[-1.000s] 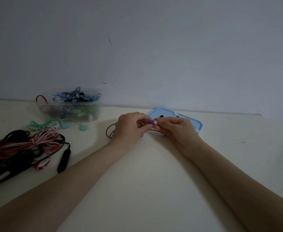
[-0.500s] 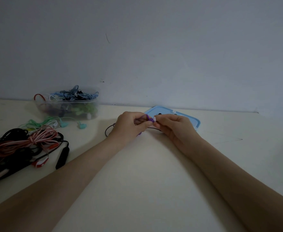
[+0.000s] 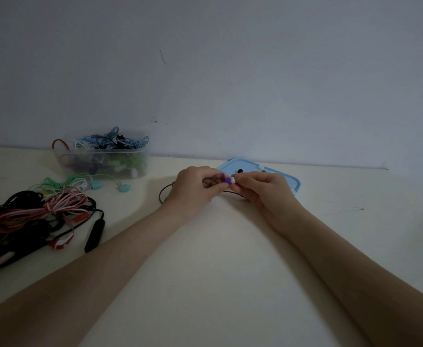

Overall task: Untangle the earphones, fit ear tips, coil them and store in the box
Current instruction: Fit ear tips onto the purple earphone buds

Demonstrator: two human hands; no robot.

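At mid-frame, just above the worktop (image 3: 218, 246), my left hand (image 3: 192, 189) has its grip closed on the purple earbud (image 3: 224, 179) while my right hand (image 3: 260, 186) pinches the white ear tip (image 3: 233, 181) against its nozzle. I should hold the bud steady, push the tip on squarely and roll it until it seats. The dark cord (image 3: 164, 194) trails below; the box (image 3: 100, 161) waits upper left.

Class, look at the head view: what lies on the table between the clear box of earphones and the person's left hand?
Mint-green earphones lie there, nearer the clear box; close to the left hand the table is bare.
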